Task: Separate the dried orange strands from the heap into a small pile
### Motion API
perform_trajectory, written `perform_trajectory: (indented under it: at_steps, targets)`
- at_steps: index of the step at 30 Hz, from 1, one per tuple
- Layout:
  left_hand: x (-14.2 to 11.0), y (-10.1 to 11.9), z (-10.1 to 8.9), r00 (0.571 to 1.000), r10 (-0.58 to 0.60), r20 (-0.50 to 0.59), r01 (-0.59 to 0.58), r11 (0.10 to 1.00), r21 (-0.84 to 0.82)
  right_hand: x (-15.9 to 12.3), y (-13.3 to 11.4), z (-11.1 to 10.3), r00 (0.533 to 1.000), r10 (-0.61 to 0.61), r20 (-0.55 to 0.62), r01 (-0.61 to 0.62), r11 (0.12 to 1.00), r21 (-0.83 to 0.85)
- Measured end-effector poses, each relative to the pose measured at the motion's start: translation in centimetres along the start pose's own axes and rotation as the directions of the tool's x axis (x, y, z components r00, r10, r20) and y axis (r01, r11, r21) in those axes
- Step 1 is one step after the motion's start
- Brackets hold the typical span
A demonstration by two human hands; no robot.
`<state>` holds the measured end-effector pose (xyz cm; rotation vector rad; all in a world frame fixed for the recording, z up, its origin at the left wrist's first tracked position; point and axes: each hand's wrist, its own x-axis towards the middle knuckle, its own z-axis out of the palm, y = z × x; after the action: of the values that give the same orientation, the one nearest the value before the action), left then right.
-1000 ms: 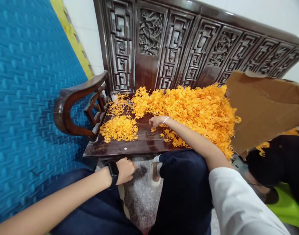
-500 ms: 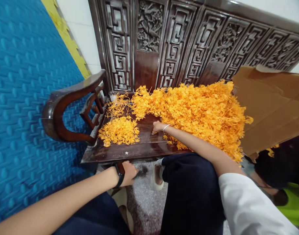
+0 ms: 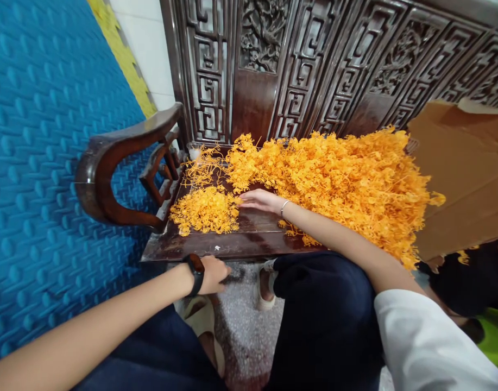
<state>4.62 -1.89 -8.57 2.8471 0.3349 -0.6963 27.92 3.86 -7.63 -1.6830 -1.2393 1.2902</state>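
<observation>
My right hand reaches over the bench seat with its fingers stretched out flat. Its fingertips are at the right edge of a small heap of orange plastic-looking flower pieces; I see nothing held in it. Behind and to the right of that hand spreads a far larger pile of orange artificial flower sprays. My left hand, below a black wristband, hangs just in front of the bench's front edge. Its fingers are loosely curled with nothing visible in them, and the undersides are hidden.
Thin orange stems lie behind the small heap. The dark wooden bench has a curved armrest at left and a carved back. Cardboard leans at right. Blue matting covers the left side. A person in dark clothing is partly visible at right.
My right hand has moved left from the bare wood to the small heap, and its bent fingers have straightened out. My left hand stays in front of the bench. The view has shifted slightly.
</observation>
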Motion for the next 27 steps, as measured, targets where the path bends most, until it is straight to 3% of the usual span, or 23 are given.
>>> perform_trajectory:
  at_steps: [4, 7, 12, 15, 16, 19, 21, 24, 27]
  targets:
    - [-0.5, -1.5, -2.4, 1.000, -0.021, -0.017, 0.020, 0.997, -0.069, -0.6, -1.3, 0.5, 0.994, -0.035, 0.108, -0.017, 0.892, 0.451]
    - [-0.7, -3.3, -4.2, 0.990, -0.059, -0.130, 0.045, 0.993, -0.107, -1.2, -2.1, 0.6, 0.981, -0.093, 0.173, -0.002, 0.878, 0.479]
    - [0.1, -6.4, -5.1, 0.911, -0.081, -0.405, 0.039, 0.993, -0.110, -1.9, -3.5, -1.6, 0.973, -0.159, 0.167, 0.119, 0.966, 0.229]
    - [1.0, -7.6, -4.7, 0.904, -0.061, -0.423, 0.015, 0.993, -0.113, -2.4, -3.5, -3.4, 0.987, -0.100, 0.130, 0.125, 0.972, -0.200]
    - [1.4, -7.9, -4.6, 0.908, -0.058, -0.416, 0.010, 0.993, -0.116, -2.6, -3.2, -3.8, 0.992, -0.066, 0.108, 0.104, 0.910, -0.401]
    - [2.2, -8.6, -4.6, 0.914, -0.054, -0.403, 0.004, 0.992, -0.125, -2.9, -1.6, -4.1, 0.998, 0.020, 0.056, 0.035, 0.565, -0.825]
    - [2.6, -9.1, -4.8, 0.907, -0.049, -0.418, -0.003, 0.992, -0.123, -3.0, -0.3, -3.8, 0.994, 0.102, 0.031, -0.014, 0.413, -0.910]
    - [3.0, -9.9, -5.1, 0.888, -0.044, -0.458, -0.013, 0.993, -0.121, -2.9, 1.5, -3.4, 0.971, 0.237, -0.041, -0.117, 0.315, -0.942]
    - [3.3, -10.7, -5.1, 0.879, -0.060, -0.473, -0.005, 0.991, -0.135, -2.6, 2.7, -3.5, 0.952, 0.288, -0.101, -0.174, 0.240, -0.955]
